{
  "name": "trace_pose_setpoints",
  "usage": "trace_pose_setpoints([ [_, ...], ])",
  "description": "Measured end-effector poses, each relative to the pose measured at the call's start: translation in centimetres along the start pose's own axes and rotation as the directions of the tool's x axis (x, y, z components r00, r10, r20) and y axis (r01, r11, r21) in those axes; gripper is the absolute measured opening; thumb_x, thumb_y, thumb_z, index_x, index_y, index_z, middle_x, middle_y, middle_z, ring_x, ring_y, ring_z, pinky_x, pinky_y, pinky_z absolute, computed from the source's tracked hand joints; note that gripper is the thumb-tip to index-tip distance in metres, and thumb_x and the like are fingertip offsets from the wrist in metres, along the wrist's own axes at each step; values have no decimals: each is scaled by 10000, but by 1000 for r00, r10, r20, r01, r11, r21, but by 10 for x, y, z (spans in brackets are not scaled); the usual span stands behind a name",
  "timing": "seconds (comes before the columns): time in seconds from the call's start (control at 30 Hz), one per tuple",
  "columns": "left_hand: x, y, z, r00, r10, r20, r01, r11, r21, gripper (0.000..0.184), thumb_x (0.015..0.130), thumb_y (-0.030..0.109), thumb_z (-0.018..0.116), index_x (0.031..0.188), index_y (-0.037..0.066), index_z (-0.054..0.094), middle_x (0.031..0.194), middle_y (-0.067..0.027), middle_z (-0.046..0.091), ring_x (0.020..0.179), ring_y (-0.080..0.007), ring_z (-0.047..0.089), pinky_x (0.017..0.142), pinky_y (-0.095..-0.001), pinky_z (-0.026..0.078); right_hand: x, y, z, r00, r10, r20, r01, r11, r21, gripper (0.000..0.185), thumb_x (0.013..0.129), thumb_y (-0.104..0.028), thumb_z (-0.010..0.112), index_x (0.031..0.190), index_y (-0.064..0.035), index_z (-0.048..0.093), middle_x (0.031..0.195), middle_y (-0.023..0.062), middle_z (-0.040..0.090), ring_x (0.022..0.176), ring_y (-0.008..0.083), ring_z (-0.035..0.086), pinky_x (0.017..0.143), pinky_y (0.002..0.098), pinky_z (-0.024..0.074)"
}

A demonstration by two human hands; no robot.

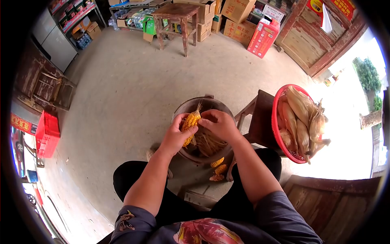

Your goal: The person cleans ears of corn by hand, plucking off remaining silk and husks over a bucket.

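Observation:
A yellow ear of corn [191, 122] with its husk off is held upright over a round wooden tub [178, 109]. Wrapped round the cob's left and lower side is my left hand [177, 133]. The fingers of my right hand [218, 124] are bent and touch the cob's upper right side, pressed against its kernels. Loose husks [209, 143] lie inside the tub. On the floor by my feet are a few husked ears [220, 169]. To the right, a red basket [278, 134] of unhusked ears [301, 122] stands on a wooden stool [262, 118].
A wooden stool [175, 13] and cardboard boxes [239, 31] stand at the back, beside a red carton [263, 38]. At the left are red crates [47, 133] and a wooden chair [48, 87]. A wooden panel [329, 199] is near my right side.

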State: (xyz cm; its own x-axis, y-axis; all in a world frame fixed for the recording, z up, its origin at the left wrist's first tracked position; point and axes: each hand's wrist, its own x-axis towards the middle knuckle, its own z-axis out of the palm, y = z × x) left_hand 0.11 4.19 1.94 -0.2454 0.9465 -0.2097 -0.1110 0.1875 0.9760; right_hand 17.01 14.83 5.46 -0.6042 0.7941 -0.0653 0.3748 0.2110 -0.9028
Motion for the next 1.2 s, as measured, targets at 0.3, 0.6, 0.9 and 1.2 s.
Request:
trace_pose_setpoints([
  [0.3, 2, -4, 1, 998, 52, -20, -48, 984, 172, 578, 869, 283, 784, 1319, 66, 492, 1097, -56, 560, 994, -140, 549, 864, -296, 478, 3, 18, 7, 992, 113, 48, -119, 979, 165, 196, 882, -191, 699, 897, 5, 698, 732, 80, 677, 656, 145, 609, 635, 320, 501],
  [0.6, -2, 6, 0, 999, -40, 17, 43, 973, -225, 485, 950, 222, 696, 1334, 38, 463, 1140, -39, 565, 1028, -117, 547, 887, -273, 470, 10, 41, 15, 1000, 27, 8, -20, 900, -436, 150, 852, -184, 662, 855, -36, 687, 789, 173, 672, 729, 328, 655, 688, 391, 524],
  [0.9, -1, 5, -1, 1000, -24, 18, 26, 992, -123, 496, 936, 223, 712, 1329, 29, 480, 1130, -44, 568, 1005, -125, 554, 869, -273, 475, 6, 17, 6, 996, 14, 93, -41, 956, 289, 195, 905, -192, 701, 953, -2, 696, 774, 41, 666, 735, 105, 600, 679, 295, 505],
  [1.2, 4, -9, 1, 1000, 22, -2, -22, 1000, -5, 526, 894, 218, 760, 1318, 56, 494, 1097, -48, 549, 995, -133, 553, 849, -272, 484, 3, 19, 9, 995, -87, 43, 87, 996, 0, 116, 898, -122, 658, 894, -7, 672, 759, 9, 653, 688, 81, 546, 639, 275, 470],
])
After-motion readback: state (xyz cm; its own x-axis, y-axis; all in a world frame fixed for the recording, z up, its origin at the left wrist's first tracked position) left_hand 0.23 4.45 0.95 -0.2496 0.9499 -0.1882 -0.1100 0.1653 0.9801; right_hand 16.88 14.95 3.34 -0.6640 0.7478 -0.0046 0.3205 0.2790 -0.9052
